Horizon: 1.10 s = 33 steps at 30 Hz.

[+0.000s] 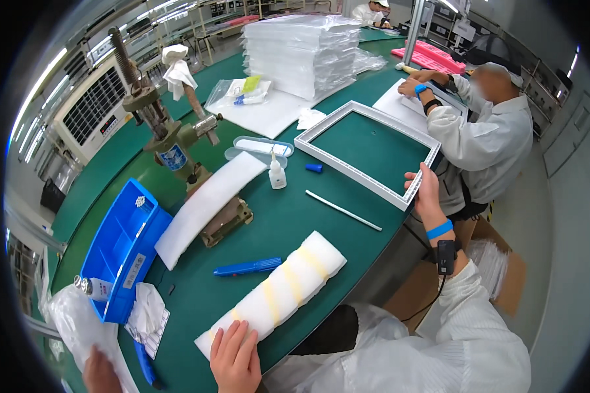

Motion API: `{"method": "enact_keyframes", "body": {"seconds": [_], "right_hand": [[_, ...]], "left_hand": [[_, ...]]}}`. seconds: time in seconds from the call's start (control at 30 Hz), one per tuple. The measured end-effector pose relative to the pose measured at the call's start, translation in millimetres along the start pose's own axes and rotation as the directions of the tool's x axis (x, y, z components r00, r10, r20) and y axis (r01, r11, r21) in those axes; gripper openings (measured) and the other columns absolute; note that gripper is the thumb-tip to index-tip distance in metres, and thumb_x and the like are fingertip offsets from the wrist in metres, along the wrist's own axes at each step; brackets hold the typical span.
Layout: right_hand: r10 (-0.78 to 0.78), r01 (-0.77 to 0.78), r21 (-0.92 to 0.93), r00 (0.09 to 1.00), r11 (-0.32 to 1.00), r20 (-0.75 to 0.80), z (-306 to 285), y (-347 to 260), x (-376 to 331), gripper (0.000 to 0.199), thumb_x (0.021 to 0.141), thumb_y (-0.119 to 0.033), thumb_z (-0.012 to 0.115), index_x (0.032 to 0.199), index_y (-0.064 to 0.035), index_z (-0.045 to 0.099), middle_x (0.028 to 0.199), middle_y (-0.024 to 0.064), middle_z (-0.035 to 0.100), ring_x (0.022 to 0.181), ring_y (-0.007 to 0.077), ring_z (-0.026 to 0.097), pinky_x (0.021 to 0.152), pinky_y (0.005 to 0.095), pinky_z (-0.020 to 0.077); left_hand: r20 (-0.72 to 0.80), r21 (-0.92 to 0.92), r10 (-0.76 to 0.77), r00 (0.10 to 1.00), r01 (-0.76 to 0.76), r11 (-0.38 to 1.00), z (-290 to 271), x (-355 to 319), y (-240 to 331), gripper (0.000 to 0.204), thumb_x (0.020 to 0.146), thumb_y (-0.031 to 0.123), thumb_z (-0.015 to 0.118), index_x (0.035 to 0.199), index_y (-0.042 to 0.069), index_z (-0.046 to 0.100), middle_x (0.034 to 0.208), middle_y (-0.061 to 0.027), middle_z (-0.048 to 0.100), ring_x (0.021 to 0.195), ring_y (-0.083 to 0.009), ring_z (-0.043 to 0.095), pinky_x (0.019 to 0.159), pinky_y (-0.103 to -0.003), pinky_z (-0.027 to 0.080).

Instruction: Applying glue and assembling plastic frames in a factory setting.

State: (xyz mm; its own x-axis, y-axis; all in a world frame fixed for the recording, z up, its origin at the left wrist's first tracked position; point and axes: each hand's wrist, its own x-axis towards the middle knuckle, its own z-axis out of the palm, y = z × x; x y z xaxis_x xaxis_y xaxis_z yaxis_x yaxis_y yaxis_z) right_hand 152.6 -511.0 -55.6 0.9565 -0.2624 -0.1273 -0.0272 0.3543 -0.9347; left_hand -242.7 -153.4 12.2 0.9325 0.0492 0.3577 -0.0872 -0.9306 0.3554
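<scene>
A white rectangular frame with an open middle lies toward the right side of the green table. At its near right corner my right hand grips the frame's edge, fingers curled around it. My left hand lies with fingers stretched out on the near end of a white foam pad banded with yellowish tape. Beyond the pad are a blue pen and a thin white stick. Between the stick and the foam strip stand a small white dropper bottle and a blue cap.
A green hand press stands at left, partly behind a white foam strip. Near it sits a blue bin. Another person's blurred hand shows lower left. A co-worker sits at right. Clear-wrapped sheets are stacked at the back.
</scene>
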Motion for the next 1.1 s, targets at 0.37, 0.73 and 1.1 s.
{"method": "enact_keyframes", "body": {"seconds": [0.37,0.73,1.1], "right_hand": [[-0.413,0.404,-0.913,0.823,-0.060,0.391,-59.4,-38.3,16.2,0.046,0.091,-0.038,0.058,0.120,-0.0028,0.062,0.076,0.0140,0.066,0.060,0.0223,0.065,0.058,0.0326,0.0508],[-0.036,0.789,-0.350,0.424,0.504,0.905,113.0,-27.0,-154.1,0.027,0.088,-0.009,0.062,0.114,-0.0014,0.066,0.097,0.0127,0.065,0.083,0.0211,0.062,0.069,0.0289,0.0487],[0.206,0.880,-0.042,-0.064,0.473,0.976,121.6,-18.7,-157.8,0.078,0.058,-0.024,0.083,0.127,0.0003,0.056,0.124,0.0184,0.054,0.114,0.0376,0.051,0.099,0.0437,0.0419]], "left_hand": [[0.096,0.157,0.172,0.980,-0.185,0.970,4.6,82.8,-57.4,0.023,0.079,0.006,0.066,0.102,0.009,0.070,0.119,-0.0101,0.065,0.116,-0.0260,0.060,0.100,-0.040,0.046],[0.078,0.334,0.125,0.989,-0.144,0.931,27.8,107.1,-78.5,0.023,0.075,0.011,0.060,0.095,0.016,0.070,0.108,0.0003,0.067,0.102,-0.0215,0.061,0.090,-0.032,0.049],[-0.217,0.080,-0.093,0.972,0.113,0.990,39.3,5.2,13.8,0.040,0.075,0.002,0.066,0.115,0.005,0.063,0.125,-0.0126,0.059,0.121,-0.0274,0.056,0.104,-0.046,0.043]]}}
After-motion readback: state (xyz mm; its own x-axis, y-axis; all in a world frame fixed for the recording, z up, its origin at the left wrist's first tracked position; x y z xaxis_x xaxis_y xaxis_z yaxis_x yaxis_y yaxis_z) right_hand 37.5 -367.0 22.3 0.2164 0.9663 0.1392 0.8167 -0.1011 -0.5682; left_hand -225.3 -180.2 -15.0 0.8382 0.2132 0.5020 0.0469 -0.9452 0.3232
